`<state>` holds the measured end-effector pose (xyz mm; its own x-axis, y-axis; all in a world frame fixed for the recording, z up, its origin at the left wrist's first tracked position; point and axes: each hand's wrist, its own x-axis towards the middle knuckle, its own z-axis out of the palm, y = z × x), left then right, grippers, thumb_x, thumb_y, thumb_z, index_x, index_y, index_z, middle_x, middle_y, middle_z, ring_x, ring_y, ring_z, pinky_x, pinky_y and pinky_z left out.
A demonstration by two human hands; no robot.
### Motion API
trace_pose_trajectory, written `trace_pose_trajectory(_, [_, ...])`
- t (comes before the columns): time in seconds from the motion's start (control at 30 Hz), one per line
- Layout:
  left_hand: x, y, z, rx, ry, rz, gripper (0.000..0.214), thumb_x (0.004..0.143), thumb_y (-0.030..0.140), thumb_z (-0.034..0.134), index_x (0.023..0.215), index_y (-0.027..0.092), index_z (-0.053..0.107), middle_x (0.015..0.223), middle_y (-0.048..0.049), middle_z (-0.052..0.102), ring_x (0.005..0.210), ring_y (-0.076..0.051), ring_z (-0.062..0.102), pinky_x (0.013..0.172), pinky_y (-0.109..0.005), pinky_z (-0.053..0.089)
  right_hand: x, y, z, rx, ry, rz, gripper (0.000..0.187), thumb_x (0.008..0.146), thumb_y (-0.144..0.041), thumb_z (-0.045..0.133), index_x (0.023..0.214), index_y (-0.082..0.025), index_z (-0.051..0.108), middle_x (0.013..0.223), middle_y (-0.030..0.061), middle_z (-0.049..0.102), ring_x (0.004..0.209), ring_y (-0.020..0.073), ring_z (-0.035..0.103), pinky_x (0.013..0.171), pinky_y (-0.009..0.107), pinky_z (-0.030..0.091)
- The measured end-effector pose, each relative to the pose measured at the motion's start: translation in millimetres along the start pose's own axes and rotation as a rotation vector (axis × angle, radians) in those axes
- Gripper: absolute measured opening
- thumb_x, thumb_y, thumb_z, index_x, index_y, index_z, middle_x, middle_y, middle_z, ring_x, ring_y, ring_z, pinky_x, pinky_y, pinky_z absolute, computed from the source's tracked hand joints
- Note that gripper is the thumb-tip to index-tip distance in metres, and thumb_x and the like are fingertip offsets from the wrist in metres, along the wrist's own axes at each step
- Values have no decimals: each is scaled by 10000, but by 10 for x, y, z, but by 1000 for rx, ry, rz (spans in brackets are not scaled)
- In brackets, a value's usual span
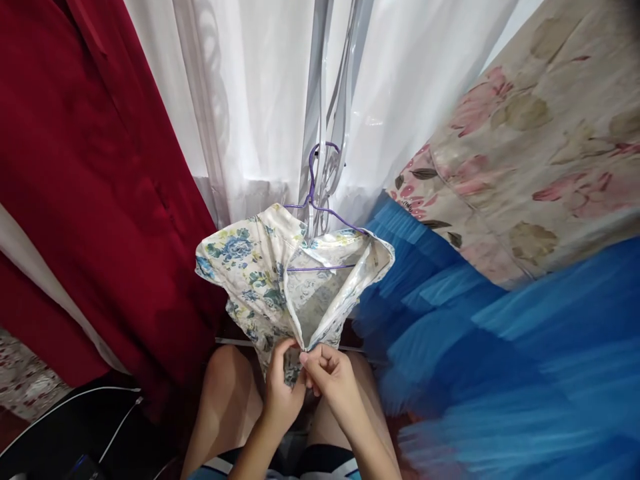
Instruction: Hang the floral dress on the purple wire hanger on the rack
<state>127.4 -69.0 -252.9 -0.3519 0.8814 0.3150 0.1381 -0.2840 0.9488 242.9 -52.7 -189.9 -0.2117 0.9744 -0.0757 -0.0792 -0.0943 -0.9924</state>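
Note:
A white garment with blue and green flowers (250,263) hangs on a purple wire hanger (320,200) in front of a sheer white curtain. Its front opening gapes wide at the top and narrows to a point low down. My left hand (281,390) pinches the left edge of the fabric at that point, fingers closed. My right hand (333,380) pinches the right edge right beside it, fingers curled, so the two hands touch. My bare knees sit below the hands.
A dark red curtain (90,200) hangs at the left. Sheer white curtain (250,100) covers the middle. A floral cloth (540,153) and blue tulle fabric (500,360) fill the right. A black object with a white cable (85,427) lies bottom left.

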Motion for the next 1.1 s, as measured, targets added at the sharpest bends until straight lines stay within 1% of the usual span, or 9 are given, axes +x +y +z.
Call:
trace_pose_trajectory(0.13, [-11, -12, 88, -37, -19, -95, 206, 893, 436, 595, 930, 242, 651, 918, -85, 674, 910, -260, 633, 861, -380, 488, -31, 14, 102, 21, 18, 36, 416, 761, -514, 752, 634, -176, 544, 429, -30, 553, 316, 62, 362, 359, 203, 228])
trace_pose_trajectory(0.23, [-1, -27, 27, 3, -70, -84, 240, 899, 469, 578, 839, 240, 616, 796, -64, 629, 800, -239, 609, 782, -356, 491, 89, -166, 88, 70, 58, -1, 431, 759, -501, 752, 586, -180, 522, 405, -36, 534, 299, 55, 354, 340, 198, 219])
trace_pose_trajectory(0.47, [27, -119, 21, 50, -134, 16, 204, 920, 404, 569, 820, 227, 569, 736, -35, 555, 722, -202, 574, 714, -306, 467, 734, -1527, 74, 183, 98, -333, 334, 745, -407, 772, 612, -153, 600, 440, -54, 515, 337, 37, 375, 356, 178, 233])
trace_pose_trajectory(0.57, [44, -272, 72, 50, -118, 86, 198, 929, 363, 563, 818, 200, 562, 721, -20, 545, 703, -178, 559, 702, -284, 460, 890, -1928, 159, 186, 84, -431, 302, 743, -384, 769, 626, -150, 616, 466, -50, 521, 366, 46, 408, 364, 179, 260])
trace_pose_trajectory(0.73, [82, -326, 17, 24, -63, 92, 162, 943, 328, 562, 900, 176, 600, 806, -36, 605, 775, -175, 599, 740, -273, 486, 874, -1835, 226, 92, 51, -462, 287, 806, -393, 722, 673, -171, 597, 497, -35, 573, 382, 67, 465, 380, 187, 310])
trace_pose_trajectory(0.83, [343, 68, -106, 65, 30, 220, 167, 949, 273, 564, 1080, 188, 626, 1011, -78, 640, 927, -194, 618, 839, -302, 496, 784, -1695, 206, 89, 81, -477, 220, 832, -377, 690, 760, -185, 613, 497, -45, 583, 392, 78, 477, 398, 189, 333])
trace_pose_trajectory(0.93, [853, 754, -202, 105, 112, 526, 246, 967, 228, 527, 1192, 205, 623, 1102, -98, 619, 1005, -202, 600, 866, -325, 495, 689, -1694, 205, 62, 87, -493, 217, 825, -374, 694, 770, -183, 607, 483, -47, 578, 395, 80, 467, 413, 193, 339])
trace_pose_trajectory(1.03, [1401, 1412, -183, 179, 15, 723, 323, 988, 226, 495, 1300, 220, 576, 1081, -88, 625, 926, -170, 597, 810, -300, 493, 635, -1761, 222, 15, 88, -527, 256, 823, -390, 705, 743, -181, 582, 469, -46, 562, 399, 80, 455, 425, 199, 337])
trace_pose_trajectory(1.1, [1649, 1698, -110, 277, -120, 773, 233, 993, 245, 493, 1177, 206, 631, 986, -61, 641, 862, -156, 595, 800, -289, 478, 655, -1768, 226, -14, 76, -551, 267, 841, -398, 690, 745, -183, 565, 468, -50, 543, 407, 82, 446, 434, 205, 331])
